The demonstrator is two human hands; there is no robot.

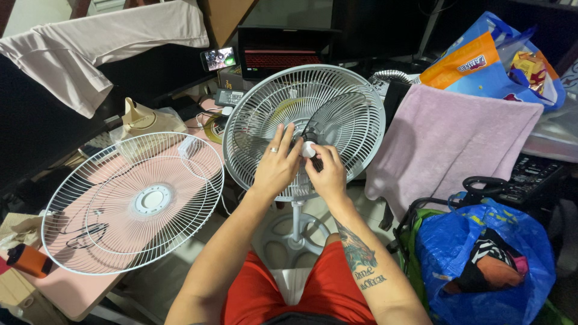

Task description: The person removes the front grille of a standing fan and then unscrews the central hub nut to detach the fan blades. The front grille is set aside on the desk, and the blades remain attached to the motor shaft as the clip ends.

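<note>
At the middle of the rear fan guard point(304, 129), which stands upright on its white pedestal point(295, 225), both hands meet at the hub. The right hand point(328, 174) pinches a small white knob point(308, 149) between thumb and fingertips, closed snugly on it. The left hand point(276, 165) (a ring on one finger) rests half open, fingers spread against the grille just beside the knob, gripping nothing. A dark fan blade point(337, 120) sits inside the guard. The loose front guard point(133, 203) lies flat on the pink table point(72, 295) to the left, well apart
</note>
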